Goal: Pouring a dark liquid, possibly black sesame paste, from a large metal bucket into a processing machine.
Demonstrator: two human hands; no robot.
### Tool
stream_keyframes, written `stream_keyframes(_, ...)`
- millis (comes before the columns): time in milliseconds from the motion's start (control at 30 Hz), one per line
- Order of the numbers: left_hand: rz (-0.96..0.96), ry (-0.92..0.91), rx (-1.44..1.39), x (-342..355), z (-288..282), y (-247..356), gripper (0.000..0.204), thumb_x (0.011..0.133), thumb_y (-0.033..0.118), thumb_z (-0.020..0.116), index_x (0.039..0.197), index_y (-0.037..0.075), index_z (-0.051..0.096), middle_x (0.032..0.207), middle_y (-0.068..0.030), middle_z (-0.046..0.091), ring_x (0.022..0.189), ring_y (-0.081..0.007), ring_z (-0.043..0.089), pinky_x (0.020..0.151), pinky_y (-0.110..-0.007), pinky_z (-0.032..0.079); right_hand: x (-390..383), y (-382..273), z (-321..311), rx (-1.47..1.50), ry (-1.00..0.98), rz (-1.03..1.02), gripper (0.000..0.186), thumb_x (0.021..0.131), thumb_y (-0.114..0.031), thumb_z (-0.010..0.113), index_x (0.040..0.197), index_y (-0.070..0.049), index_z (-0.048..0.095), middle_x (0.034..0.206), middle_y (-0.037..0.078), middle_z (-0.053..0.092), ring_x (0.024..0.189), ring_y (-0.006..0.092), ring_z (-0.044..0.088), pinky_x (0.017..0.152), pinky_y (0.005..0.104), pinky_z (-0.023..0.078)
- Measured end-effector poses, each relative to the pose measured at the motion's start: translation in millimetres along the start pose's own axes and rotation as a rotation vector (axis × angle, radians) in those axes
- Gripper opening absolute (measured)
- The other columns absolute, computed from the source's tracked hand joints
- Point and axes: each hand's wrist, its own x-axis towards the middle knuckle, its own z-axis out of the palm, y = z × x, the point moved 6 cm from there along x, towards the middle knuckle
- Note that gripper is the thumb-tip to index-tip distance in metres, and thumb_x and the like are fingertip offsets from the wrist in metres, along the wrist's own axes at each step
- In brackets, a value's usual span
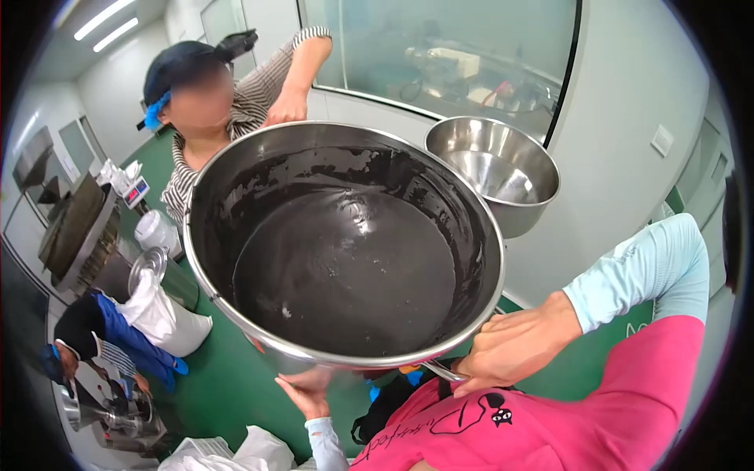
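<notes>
A large round metal pot [203, 275] fills the middle of the head view, tilted toward me. Dark, glossy thick liquid [345, 275] covers its bottom, and smears of it coat the inner wall. My right hand [514, 341] is closed round the metal handle [442, 370] on the pot's near right side. Below the near side of the pot, my left hand [309, 394] has its fingers spread; whether it touches the underside is unclear. Across from me, a co-worker's hand [287, 108] is at the far rim, its fingers partly hidden behind the pot.
Beyond the pot at right is a shiny steel basin [530, 210] near a window [377, 47]. On the left are a white sack [177, 322], a lidded metal drum [149, 271], a scale [135, 191] and another person bending [86, 330]. The floor [236, 385] is green.
</notes>
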Motion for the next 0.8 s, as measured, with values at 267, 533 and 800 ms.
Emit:
stream_keyframes(267, -0.058, -0.152, 0.033, -19, 8, 49, 0.065, 0.08, 0.056, 0.041, 0.124, 0.009, 0.032, 0.121, -0.0058, 0.037, 0.108, -0.0169, 0.039, 0.09, -0.03, 0.034, -29, -21, -3, -0.142, 0.257, 0.128, 0.04, 0.087, -0.03, 0.041, 0.069, 0.005, 0.047, 0.051, 0.02, 0.048, 0.051, 0.036, 0.05, 0.048, 0.0409, 0.041)
stream_keyframes(533, 0.032, -0.205, 0.158, -44, 16, 91, 0.067, 0.075, 0.063, 0.039, 0.102, 0.003, 0.05, 0.1, -0.0089, 0.054, 0.092, -0.0207, 0.052, 0.077, -0.036, 0.044, -51, -27, 5, -0.165, 0.498, 0.162, 0.035, 0.087, -0.026, 0.042, 0.073, 0.005, 0.049, 0.053, 0.019, 0.05, 0.052, 0.0364, 0.049, 0.047, 0.0398, 0.041)
stream_keyframes(800, 0.146, -0.174, 0.137, -65, 19, 131, 0.071, 0.075, 0.063, 0.038, 0.094, -0.004, 0.051, 0.094, -0.0113, 0.056, 0.088, -0.0216, 0.054, 0.075, -0.033, 0.045, -63, -49, 7, -0.153, 0.51, 0.206, 0.037, 0.087, -0.027, 0.042, 0.073, 0.007, 0.048, 0.05, 0.019, 0.048, 0.048, 0.0363, 0.048, 0.046, 0.0396, 0.04)
